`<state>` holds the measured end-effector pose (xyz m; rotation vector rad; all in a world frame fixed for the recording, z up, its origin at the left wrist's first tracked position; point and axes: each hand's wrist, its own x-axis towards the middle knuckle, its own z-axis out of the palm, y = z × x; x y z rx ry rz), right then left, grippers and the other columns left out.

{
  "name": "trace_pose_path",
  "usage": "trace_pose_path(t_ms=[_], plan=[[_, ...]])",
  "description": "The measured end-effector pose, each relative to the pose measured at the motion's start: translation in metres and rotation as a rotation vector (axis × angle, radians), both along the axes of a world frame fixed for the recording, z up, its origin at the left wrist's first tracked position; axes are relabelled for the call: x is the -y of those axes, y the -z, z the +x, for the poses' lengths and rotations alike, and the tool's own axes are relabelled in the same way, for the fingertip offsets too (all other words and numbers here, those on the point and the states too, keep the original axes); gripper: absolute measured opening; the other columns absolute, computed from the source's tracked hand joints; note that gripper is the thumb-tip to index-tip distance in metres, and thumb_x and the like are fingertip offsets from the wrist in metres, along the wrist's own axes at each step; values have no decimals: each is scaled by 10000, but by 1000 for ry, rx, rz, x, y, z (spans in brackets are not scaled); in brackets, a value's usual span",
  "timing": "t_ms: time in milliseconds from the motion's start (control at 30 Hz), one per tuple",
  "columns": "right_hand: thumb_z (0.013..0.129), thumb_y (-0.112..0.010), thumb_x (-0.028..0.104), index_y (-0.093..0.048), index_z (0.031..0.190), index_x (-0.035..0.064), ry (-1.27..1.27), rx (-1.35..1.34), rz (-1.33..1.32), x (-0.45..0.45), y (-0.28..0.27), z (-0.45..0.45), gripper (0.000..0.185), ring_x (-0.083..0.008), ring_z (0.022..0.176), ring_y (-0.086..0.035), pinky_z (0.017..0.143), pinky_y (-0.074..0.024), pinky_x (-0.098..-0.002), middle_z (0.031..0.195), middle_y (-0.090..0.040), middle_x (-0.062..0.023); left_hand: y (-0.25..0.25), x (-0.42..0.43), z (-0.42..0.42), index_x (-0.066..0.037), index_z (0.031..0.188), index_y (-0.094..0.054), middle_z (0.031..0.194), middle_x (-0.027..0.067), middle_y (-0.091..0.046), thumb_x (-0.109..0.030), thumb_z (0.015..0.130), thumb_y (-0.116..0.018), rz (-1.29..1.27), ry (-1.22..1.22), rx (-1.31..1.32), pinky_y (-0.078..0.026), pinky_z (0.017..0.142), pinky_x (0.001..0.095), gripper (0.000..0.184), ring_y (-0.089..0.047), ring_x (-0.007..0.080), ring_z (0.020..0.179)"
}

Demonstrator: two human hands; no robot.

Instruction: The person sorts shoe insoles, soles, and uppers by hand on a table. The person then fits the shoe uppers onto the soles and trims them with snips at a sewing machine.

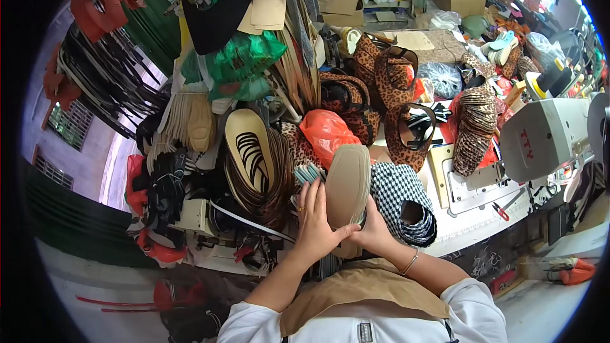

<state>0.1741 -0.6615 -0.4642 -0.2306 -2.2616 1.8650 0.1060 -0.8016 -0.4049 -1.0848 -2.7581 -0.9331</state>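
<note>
Upright in front of my chest is a beige shoe insole [347,184] with a stitched line along its edge. My left hand [314,222] is closed on its left side, thumb across the lower face and a ring on one finger. My right hand [373,232] grips the lower right edge, with its fingers mostly hidden behind. Whether more insoles lie behind this one I cannot tell. A small bundle of teal and white striped pieces [307,173] shows at my left fingertips. Beside my right hand lies a roll of black-and-white checked pieces [403,200].
A sewing machine [540,133] stands at right, with red-handled thread snips [501,211] on the white table [470,228]. Leopard-print straps [410,133] and an orange-red plastic bag [327,134] are piled behind the insole. At left stands a stack of dark-edged insoles [254,152].
</note>
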Motion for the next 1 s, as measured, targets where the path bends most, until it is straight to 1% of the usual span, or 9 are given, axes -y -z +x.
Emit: trace_pose_path(t_ms=[67, 133, 167, 233, 267, 300, 400, 633, 1000], plan=[[646, -735, 191, -176, 1363, -7, -30, -5, -46, 0, -7, 0, 930, -335, 1111, -516, 912, -430, -372, 1214, -476, -244, -1, 1, 0, 50, 1355, -271, 1412, 227, -243, -472, 639, -755, 8, -7, 13, -135, 1089, 475, 1010, -164, 377, 1332], [644, -737, 187, -180, 1364, -9, -23, -4, -50, 1, -5, 1, 931, -327, 1109, -517, 910, -430, -369, 1216, -479, -234, -3, 1, 2, 55, 1335, -309, 1348, 216, -325, -374, 646, -779, -39, -35, -68, -280, 1041, 444, 938, -330, 357, 1243], [643, -739, 183, -183, 1366, -11, -16, -1, -55, 1, -3, 1, 933, -319, 1108, -517, 909, -430, -366, 1218, -482, -224, -5, 1, 3, 55, 1335, -309, 1348, 216, -325, -374, 646, -779, -37, -32, -69, -280, 1041, 444, 938, -330, 357, 1243], [644, -741, 179, -200, 1364, -10, -63, -69, -66, -6, 2, 2, 920, -309, 1102, -519, 906, -432, -360, 1219, -486, -205, -6, 0, 11, 61, 1300, -358, 1255, 194, -405, -263, 654, -791, 262, -13, 242, -434, 905, 389, 842, -483, 320, 1088], [646, -744, 174, -216, 1361, -9, -114, -134, -77, -12, 8, 2, 908, -300, 1096, -520, 903, -434, -355, 1220, -489, -185, -5, -1, 17, 64, 1291, -370, 1221, 191, -425, -236, 659, -788, 228, 41, 121, -464, 846, 369, 815, -514, 308, 1040], [659, -735, 130, -355, 1297, -6, -117, -90, -93, -15, 7, 3, 755, -245, 1038, -538, 870, -450, -330, 1159, -528, -126, -3, -2, 23, 67, 1282, -382, 1186, 187, -445, -210, 665, -786, 198, 95, 2, -494, 786, 349, 788, -546, 295, 992], [655, -715, 58, -538, 1100, -1, -195, 128, -637, -30, 17, 20, 482, -158, 941, -549, 792, -468, -287, 1017, -579, -70, -3, -10, 48, 54, 1280, -393, 1209, 204, -448, -236, 677, -775, 192, 244, -42, -439, 882, 401, 771, -502, 342, 1054], [694, -672, 64, -574, 1078, 18, -285, 157, -974, -37, 65, 62, 399, -182, 940, -564, 809, -463, -301, 1013, -596, -69, 10, -24, 88, 52, 1195, -488, 1360, 250, -330, -224, 694, -737, 61, 443, 16, -362, 977, 430, 624, -400, 398, 1159], [681, -644, 43, -597, 1014, 5, -239, 253, -931, -29, 50, 127, 338, -174, 892, -577, 761, -477, -293, 969, -607, -67, 2, -19, 145, 21, 1197, -508, 1376, 295, -289, -238, 698, -727, 9, 501, -34, -363, 973, 449, 604, -390, 420, 1163]])
